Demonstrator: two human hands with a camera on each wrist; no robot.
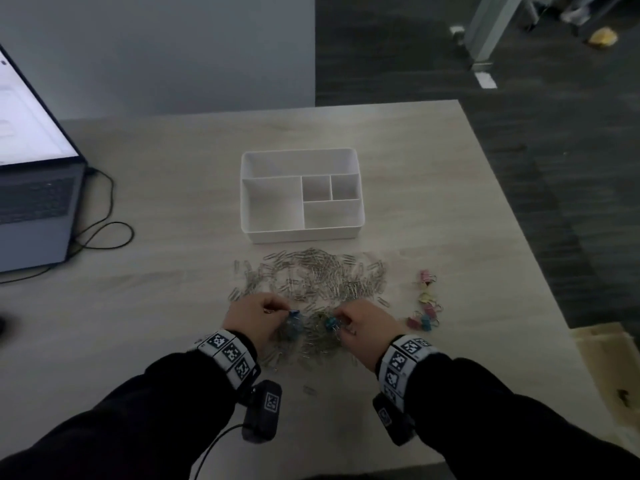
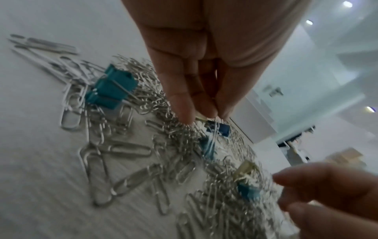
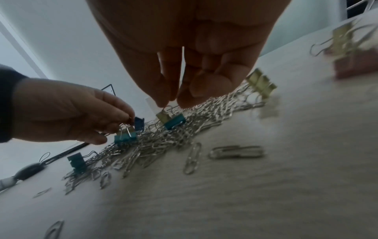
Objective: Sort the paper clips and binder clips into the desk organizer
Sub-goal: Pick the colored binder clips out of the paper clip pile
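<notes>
Silver paper clips (image 1: pixel 311 275) heaped, left hand (image 1: pixel 254 315) pinching blue binder clip (image 1: pixel 294 312); right hand (image 1: pixel 363 323) pinching teal binder clip (image 3: pixel 175 121)

Black long sleeves (image 1: pixel 138 410) cover both arms. Beside each sleeve cuff sits a white wristband (image 1: pixel 228 355) printed with black square markers, with a black camera (image 1: pixel 263 410) and cable beneath.

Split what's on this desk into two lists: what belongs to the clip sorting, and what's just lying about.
Belongs to the job:
white desk organizer, nothing visible in its compartments
silver paper clips in a spread pile
coloured binder clips grouped at the right
dark blue binder clip, pinched by the left hand
teal binder clip, pinched by the right hand

Just lying about:
laptop
black cable
</notes>
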